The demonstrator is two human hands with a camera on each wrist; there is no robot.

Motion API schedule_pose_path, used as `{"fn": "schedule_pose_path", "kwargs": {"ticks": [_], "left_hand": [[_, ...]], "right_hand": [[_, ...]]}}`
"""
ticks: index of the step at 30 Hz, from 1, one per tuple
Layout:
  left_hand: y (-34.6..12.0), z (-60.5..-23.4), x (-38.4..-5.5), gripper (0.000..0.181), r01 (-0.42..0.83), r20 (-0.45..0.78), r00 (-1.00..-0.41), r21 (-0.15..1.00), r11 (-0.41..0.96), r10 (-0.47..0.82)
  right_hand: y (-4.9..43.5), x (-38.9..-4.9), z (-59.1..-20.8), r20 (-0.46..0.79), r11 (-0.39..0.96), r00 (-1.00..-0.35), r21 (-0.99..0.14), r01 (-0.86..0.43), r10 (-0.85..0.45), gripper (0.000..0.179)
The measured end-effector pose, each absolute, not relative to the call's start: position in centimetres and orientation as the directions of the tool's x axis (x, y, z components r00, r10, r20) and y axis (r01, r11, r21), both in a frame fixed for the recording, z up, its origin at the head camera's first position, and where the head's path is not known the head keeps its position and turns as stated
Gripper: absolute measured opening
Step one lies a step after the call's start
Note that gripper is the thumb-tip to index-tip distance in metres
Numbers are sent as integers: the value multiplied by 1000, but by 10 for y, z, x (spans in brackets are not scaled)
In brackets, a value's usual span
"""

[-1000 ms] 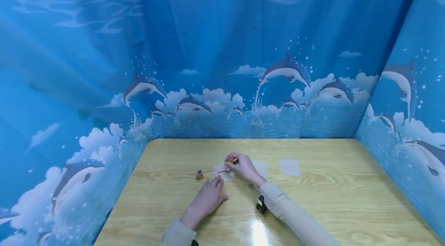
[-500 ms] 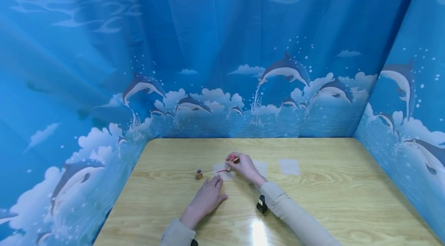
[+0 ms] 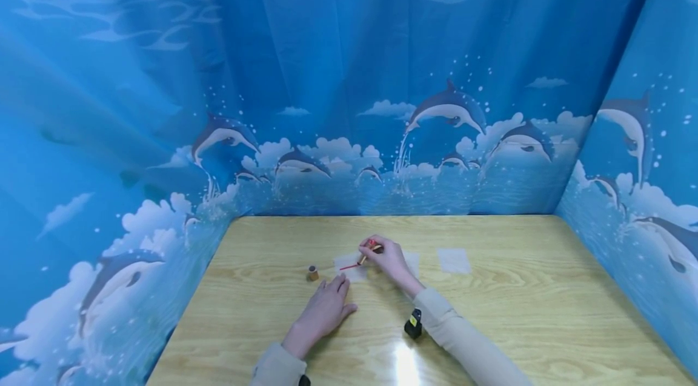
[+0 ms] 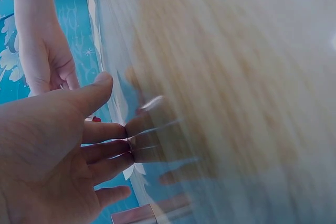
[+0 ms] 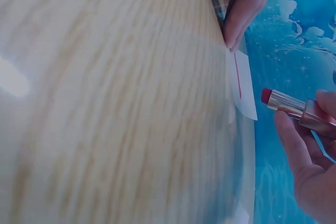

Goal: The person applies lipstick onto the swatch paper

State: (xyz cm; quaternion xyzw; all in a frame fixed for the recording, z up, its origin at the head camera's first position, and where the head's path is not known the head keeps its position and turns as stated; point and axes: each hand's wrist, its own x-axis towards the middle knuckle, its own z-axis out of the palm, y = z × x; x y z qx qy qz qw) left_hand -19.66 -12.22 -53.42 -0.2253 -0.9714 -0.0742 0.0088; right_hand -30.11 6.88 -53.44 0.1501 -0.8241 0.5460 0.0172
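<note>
1. The lipstick cap (image 3: pixel 313 274) stands on the bench (image 3: pixel 262 307) at nine o'clock from the marked paper (image 3: pixel 357 275). It is best left there, out of the way.
2. The left grip (image 3: pixel 326 307) lies at seven o'clock, flat, fingers nearly straight, holding nothing. Its fingertips seem to be at the paper's near edge; a light press should stop it sliding.
3. On the marked paper, a thin red line (image 3: pixel 349 266) runs from nine o'clock toward three. Nothing should rub it, or it may smear.
4. The lipstick (image 5: pixel 286 103) is at two o'clock, its red tip just off the paper, near the line's end.
5. The right grip (image 3: pixel 391 260), at three o'clock, pinches the lipstick tube. A soft, steady touch should save the tip from breaking.
6. Farther toward three o'clock lie a half-hidden paper (image 3: pixel 412 262) and a far paper (image 3: pixel 454 261).
</note>
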Motion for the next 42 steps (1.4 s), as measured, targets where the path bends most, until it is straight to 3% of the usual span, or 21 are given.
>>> {"fn": "schedule_pose_path", "kwargs": {"ticks": [19,35,42], "left_hand": [[-122,-532,-194,64,415,38,-909,169,894,415],[-120,-531,-201,47,430,132,-901,139,892,414],[-118,-530,-203,52,408,118,-912,152,900,394]], "right_hand": [[87,-288,-536,138,113,-986,-983,-148,-91,17],[101,-279,-532,94,57,-994,-994,-96,-48,17],[114,-277,-526,81,50,-997,-995,-82,-15,24]]}}
